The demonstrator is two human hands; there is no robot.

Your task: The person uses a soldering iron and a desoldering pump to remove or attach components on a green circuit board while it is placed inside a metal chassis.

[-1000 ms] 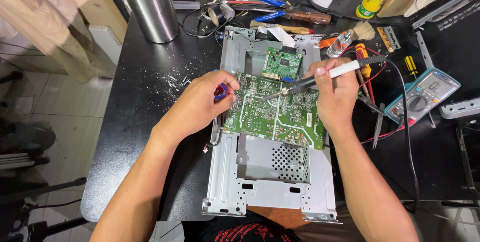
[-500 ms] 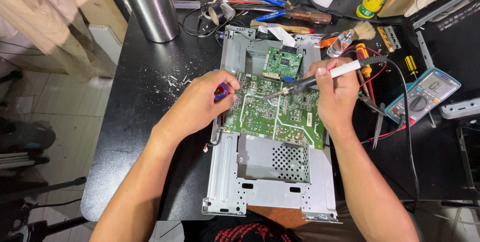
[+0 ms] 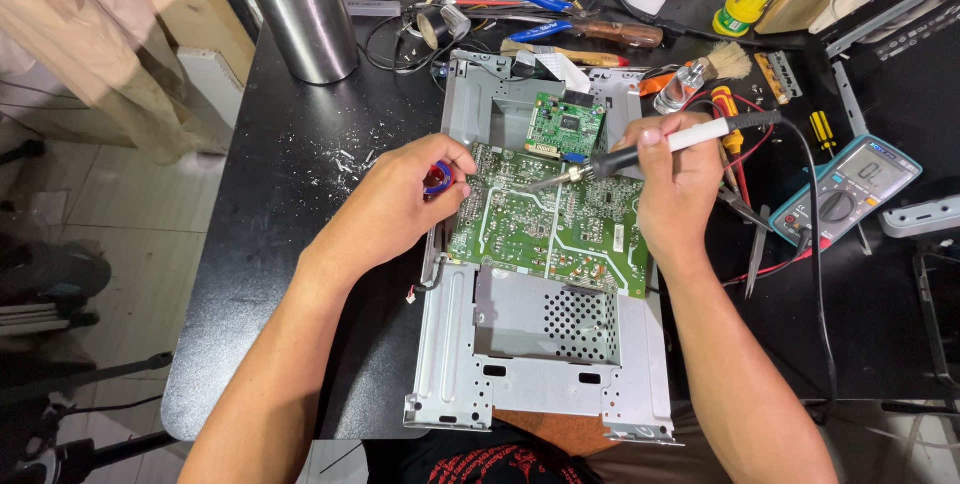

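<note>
Two hands are over the big green circuit board (image 3: 548,229), which lies flat on a grey metal chassis (image 3: 530,344) in the middle of the black table (image 3: 290,194), square to the person so both arms reach it evenly. Right hand (image 3: 672,189) is clenched round a soldering iron (image 3: 655,147), gripped like a thick pen on the white handle, well back from the hot end, and the tip angles down and left to meet the board near its top edge. Left hand (image 3: 405,206) is closed on a small red and blue object (image 3: 437,178), pinched between thumb and fingers at the board's left edge; it looks like a little spool, perhaps solder or wick, though it is too covered to be sure. That hand rests its heel on the table, steadying whatever it feeds toward the tip. A smaller green board (image 3: 565,126) sits just above on the same chassis. Off to the right, a multimeter (image 3: 845,189) lies face up within easy glance, its red lead trailing back toward the work, with screwdrivers (image 3: 727,114) beside it. A steel cylinder (image 3: 296,6) stands at the far left corner, apart from the arms.
</note>
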